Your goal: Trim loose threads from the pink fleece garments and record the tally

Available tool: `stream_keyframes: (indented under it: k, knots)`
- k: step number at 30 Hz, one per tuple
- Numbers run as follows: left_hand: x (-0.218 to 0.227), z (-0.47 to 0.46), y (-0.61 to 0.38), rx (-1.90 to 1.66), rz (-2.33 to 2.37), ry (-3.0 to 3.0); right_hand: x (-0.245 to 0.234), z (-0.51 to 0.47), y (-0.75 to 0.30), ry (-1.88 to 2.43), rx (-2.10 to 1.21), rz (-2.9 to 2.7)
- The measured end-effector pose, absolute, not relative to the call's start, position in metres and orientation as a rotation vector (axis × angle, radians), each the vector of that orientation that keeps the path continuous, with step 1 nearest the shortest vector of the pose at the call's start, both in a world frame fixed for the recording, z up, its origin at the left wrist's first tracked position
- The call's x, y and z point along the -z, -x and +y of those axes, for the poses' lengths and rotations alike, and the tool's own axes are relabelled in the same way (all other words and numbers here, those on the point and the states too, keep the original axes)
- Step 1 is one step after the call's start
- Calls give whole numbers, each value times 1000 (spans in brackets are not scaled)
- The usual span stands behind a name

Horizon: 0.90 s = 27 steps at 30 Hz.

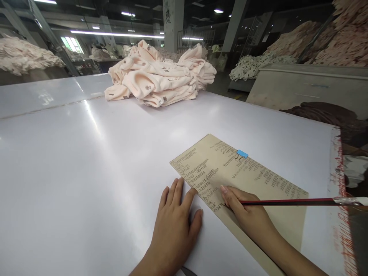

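A tan sheet of card (276, 214) covered with handwritten lines lies slanted on the white table (86, 184). My right hand (247, 211) rests on the card, its fingers closed around a red and black pencil (290, 202). The pencil's long end points to the right, and its tip is at the writing near the card's left edge. My left hand (178, 222) lies flat, fingers spread, mostly on the table, with its fingertips at the card's left edge. A blue binder clip (242, 153) grips the card's far right edge.
Pale pink printed fabric pieces (163, 76) are heaped at the table's far side. To the right stands a large grey bin (310, 88), with brown cloth (324, 115) beside the table. More fabric is piled at far left and right. Red marks line the table's right edge.
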<state>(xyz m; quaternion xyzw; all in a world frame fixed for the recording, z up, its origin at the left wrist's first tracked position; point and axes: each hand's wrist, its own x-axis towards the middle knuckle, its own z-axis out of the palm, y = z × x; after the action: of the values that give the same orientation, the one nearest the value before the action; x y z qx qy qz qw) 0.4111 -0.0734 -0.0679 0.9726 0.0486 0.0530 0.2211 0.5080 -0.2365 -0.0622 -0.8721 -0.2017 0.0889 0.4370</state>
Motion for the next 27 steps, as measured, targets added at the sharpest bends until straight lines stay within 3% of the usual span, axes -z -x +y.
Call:
stream_keyframes:
  k: [17,27]
  knots:
    - [69,-71,-411,-167,115,-2672,53,-241,-516,2001,-18,-367]
    - [64,-69,-408,-322,159,-2390,45,-266,-544,2703,99,-361]
